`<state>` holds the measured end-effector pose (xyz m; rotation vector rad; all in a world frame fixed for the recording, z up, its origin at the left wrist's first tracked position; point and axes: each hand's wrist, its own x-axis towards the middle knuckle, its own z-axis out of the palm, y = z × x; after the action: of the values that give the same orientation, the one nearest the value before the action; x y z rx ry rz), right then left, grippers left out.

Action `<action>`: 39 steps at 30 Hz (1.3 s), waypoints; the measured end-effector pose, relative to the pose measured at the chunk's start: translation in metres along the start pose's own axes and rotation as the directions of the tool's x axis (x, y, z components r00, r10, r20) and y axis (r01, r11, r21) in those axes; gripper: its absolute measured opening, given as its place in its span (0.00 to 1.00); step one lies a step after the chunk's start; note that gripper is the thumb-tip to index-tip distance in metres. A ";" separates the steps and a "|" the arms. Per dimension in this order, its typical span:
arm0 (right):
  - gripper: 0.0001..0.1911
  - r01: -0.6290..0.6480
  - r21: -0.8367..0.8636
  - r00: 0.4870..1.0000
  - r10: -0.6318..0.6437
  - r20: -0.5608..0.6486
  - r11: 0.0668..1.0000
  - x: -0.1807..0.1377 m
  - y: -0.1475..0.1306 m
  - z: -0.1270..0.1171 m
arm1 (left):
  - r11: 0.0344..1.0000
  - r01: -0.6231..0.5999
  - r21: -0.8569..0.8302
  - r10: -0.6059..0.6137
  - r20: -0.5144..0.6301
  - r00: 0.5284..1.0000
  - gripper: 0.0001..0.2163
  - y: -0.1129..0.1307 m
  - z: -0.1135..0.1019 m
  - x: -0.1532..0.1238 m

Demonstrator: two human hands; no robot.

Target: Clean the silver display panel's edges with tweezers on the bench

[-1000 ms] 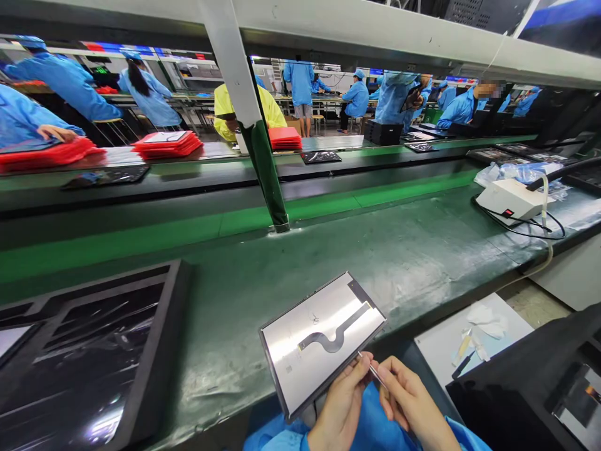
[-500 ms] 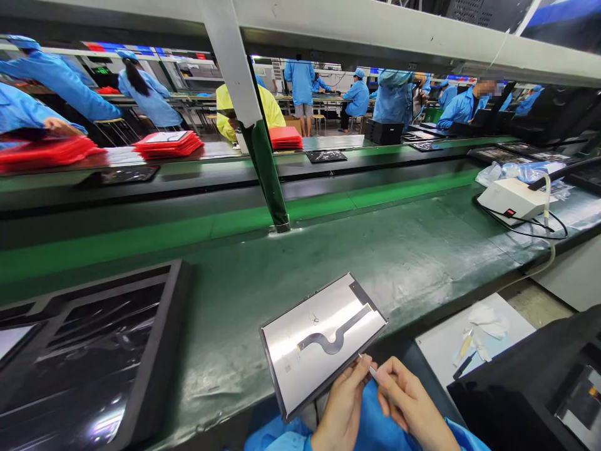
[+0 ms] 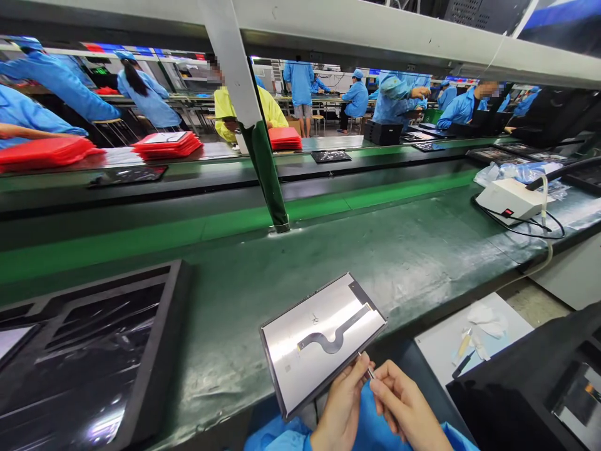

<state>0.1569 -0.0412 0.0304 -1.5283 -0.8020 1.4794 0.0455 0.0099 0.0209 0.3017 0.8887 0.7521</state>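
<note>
A silver display panel [image 3: 310,332] with a dark flex cable [image 3: 331,338] across its back lies tilted over the near edge of the green bench [image 3: 422,263]. My left hand [image 3: 340,407] grips the panel's near edge, fingers curled round it. My right hand [image 3: 404,407] pinches thin metal tweezers [image 3: 367,369], whose tip touches the panel's near edge just beside my left fingers.
A black foam tray [image 3: 94,351] lies at the left on the bench. A white box with cables [image 3: 509,197] stands at the right. A white sheet with wipes [image 3: 474,335] and black trays [image 3: 539,388] lie lower right. Workers in blue stand beyond the conveyor with red stacks [image 3: 166,144].
My right hand has crept left toward my left fingers, drawing the tweezers closer to the panel's edge. The panel has barely moved. Items on the far conveyor have drifted right.
</note>
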 end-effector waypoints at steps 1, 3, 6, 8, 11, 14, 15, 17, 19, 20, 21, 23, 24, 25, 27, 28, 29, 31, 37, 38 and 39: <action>0.33 0.005 0.001 1.000 -0.005 -0.003 1.000 0.001 0.002 0.000 | 1.000 0.002 0.006 -0.002 -0.003 1.000 0.21 -0.001 0.000 0.000; 0.33 -0.021 0.046 1.000 0.020 0.014 0.999 0.002 0.003 -0.001 | 1.000 0.002 0.013 -0.002 -0.007 1.000 0.22 0.000 0.000 0.001; 0.34 -0.079 0.147 0.996 0.070 0.062 0.986 0.002 0.000 0.000 | 1.000 -0.003 0.012 0.003 -0.007 1.000 0.23 0.002 -0.001 0.000; 0.33 -0.097 0.174 0.993 0.084 0.078 0.980 0.000 -0.002 0.002 | 1.000 -0.006 0.007 0.006 -0.001 1.000 0.23 0.003 -0.001 -0.001; 0.32 -0.063 0.148 0.998 0.058 0.037 0.987 -0.002 -0.004 0.005 | 1.000 -0.008 0.003 0.008 0.016 1.000 0.21 0.001 -0.001 -0.001; 0.32 -0.024 0.143 1.000 0.023 0.006 0.989 -0.001 -0.004 0.005 | 1.000 0.004 -0.002 -0.004 0.024 1.000 0.21 0.000 0.001 0.000; 0.32 -0.033 0.159 0.999 0.031 0.014 0.987 0.000 -0.004 0.004 | 1.000 0.011 -0.004 -0.010 0.026 1.000 0.21 0.000 0.001 0.000; 0.33 -0.070 0.199 0.997 0.062 0.043 0.978 0.001 -0.004 0.002 | 1.000 0.020 -0.011 -0.020 0.034 0.999 0.22 0.002 0.001 -0.001; 0.33 -0.097 0.226 0.994 0.083 0.070 0.969 0.002 -0.004 0.001 | 1.000 0.022 -0.021 -0.022 0.039 0.999 0.22 0.004 0.000 -0.002; 0.33 -0.101 0.228 0.993 0.086 0.077 0.968 0.002 -0.003 0.001 | 0.999 0.020 -0.026 -0.019 0.038 0.999 0.23 0.005 -0.001 -0.002; 0.32 -0.101 0.221 0.993 0.086 0.075 0.970 0.001 -0.003 0.001 | 0.999 0.017 -0.030 -0.016 0.036 0.999 0.23 0.005 -0.001 -0.002; 0.31 -0.081 0.181 0.996 0.073 0.052 0.980 0.001 -0.001 0.003 | 0.999 0.013 -0.036 -0.012 0.035 0.999 0.21 0.003 -0.001 0.000; 0.32 -0.063 0.154 0.998 0.058 0.034 0.986 0.001 0.001 0.003 | 0.999 0.012 -0.038 -0.011 0.033 0.999 0.21 0.002 -0.001 0.000; 0.32 -0.043 0.129 0.999 0.041 0.018 0.991 0.001 0.001 0.004 | 0.999 0.011 -0.039 -0.010 0.031 0.999 0.20 0.001 -0.001 0.001; 0.33 -0.017 0.098 1.000 0.016 0.003 0.995 0.001 0.002 0.005 | 0.999 0.013 -0.041 -0.012 0.024 1.000 0.20 -0.001 0.000 0.002; 0.33 -0.015 0.097 1.000 0.015 0.003 0.995 0.002 0.001 0.005 | 0.999 0.016 -0.040 -0.015 0.021 1.000 0.20 0.000 0.000 0.002; 0.34 -0.023 0.107 1.000 0.023 0.004 0.994 0.002 0.000 0.004 | 0.999 0.017 -0.039 -0.016 0.020 1.000 0.21 0.000 0.000 0.002; 0.35 -0.056 0.144 0.998 0.053 0.024 0.988 0.002 -0.004 0.003 | 0.999 0.016 -0.038 -0.016 0.023 1.000 0.22 0.002 0.000 0.001; 0.33 -0.086 0.158 0.996 0.081 0.038 0.984 -0.001 -0.006 0.005 | 0.999 0.010 -0.033 -0.009 0.027 1.000 0.21 0.003 0.002 -0.001; 0.33 -0.061 0.139 0.998 0.061 0.009 0.988 -0.001 -0.005 0.005 | 0.999 0.010 -0.032 -0.009 0.028 1.000 0.20 0.002 0.003 0.000; 0.33 -0.036 0.121 0.999 0.038 -0.017 0.992 -0.001 -0.003 0.004 | 0.999 0.011 -0.030 -0.010 0.028 1.000 0.20 0.002 0.003 0.001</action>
<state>0.1528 -0.0401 0.0339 -1.4721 -0.6635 1.5100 0.0476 0.0116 0.0234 0.2803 0.8515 0.7496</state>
